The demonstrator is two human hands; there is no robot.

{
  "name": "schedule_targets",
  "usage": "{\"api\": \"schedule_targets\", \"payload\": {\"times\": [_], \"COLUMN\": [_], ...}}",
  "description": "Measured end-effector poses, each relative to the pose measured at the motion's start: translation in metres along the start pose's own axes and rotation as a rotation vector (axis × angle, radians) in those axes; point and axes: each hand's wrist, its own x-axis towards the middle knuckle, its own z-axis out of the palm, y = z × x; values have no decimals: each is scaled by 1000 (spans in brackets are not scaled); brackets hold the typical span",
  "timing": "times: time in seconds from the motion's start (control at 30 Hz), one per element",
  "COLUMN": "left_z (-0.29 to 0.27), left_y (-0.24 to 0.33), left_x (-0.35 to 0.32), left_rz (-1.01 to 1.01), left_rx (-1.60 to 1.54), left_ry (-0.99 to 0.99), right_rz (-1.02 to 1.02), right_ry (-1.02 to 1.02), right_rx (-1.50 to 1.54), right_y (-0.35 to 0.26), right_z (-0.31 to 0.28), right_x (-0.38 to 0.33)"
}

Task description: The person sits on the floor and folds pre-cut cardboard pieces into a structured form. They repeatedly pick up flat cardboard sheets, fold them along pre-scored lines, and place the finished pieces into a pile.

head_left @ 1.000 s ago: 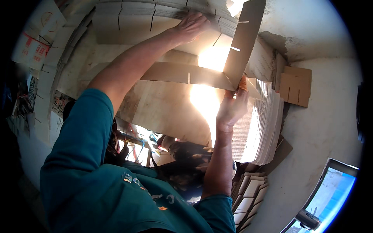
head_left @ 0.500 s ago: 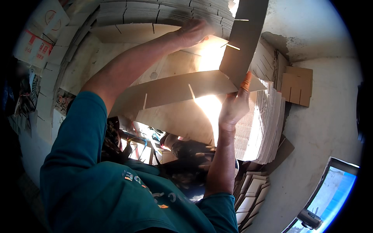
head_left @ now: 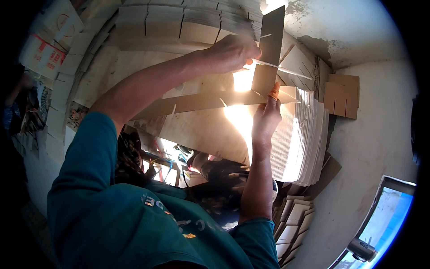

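Observation:
My left hand (head_left: 235, 53) is closed on one end of a slotted cardboard strip (head_left: 293, 72), which shows nearly edge-on. That strip crosses a second, upright cardboard strip (head_left: 272, 40) at about its middle. The upright strip's lower end meets a long slotted cardboard strip (head_left: 197, 104) that runs left across the bench. Where these two meet, my right hand (head_left: 267, 123) grips the cardboard from below, with an orange wrap around one finger. My left fingertips are partly hidden and slightly blurred.
A wooden bench top (head_left: 201, 134) lies under the work, with bright sunlight on it. Stacked cardboard sheets (head_left: 304, 139) stand at the right, and more slotted strips (head_left: 165, 29) at the back. Brown cardboard pieces (head_left: 344, 96) lean on the wall. Further pieces (head_left: 291, 219) sit lower right.
My left hand has come down and a little right, bringing its strip across the upright one. The upright strip has turned and lowered, and my right hand has shifted slightly left.

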Motion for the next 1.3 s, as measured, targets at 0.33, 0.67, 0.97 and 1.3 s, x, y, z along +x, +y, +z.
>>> {"api": "schedule_targets", "payload": {"times": [0.33,0.67,0.97,1.3], "left_z": [-31,28,14,-8], "left_y": [-63,-128,-113,-80], "left_x": [37,26,26,34], "left_rz": [-204,-62,-211,-223], "left_rx": [373,628,316,109], "left_ry": [-141,-140,-47,-3], "right_rz": [-150,-154,-224,-132], "right_ry": [140,128,160,72], "right_rx": [49,99,104,154], "right_y": [-3,-6,-16,-18], "right_z": [-2,0,-7,-21], "right_x": [-3,-1,-5,-20]}}
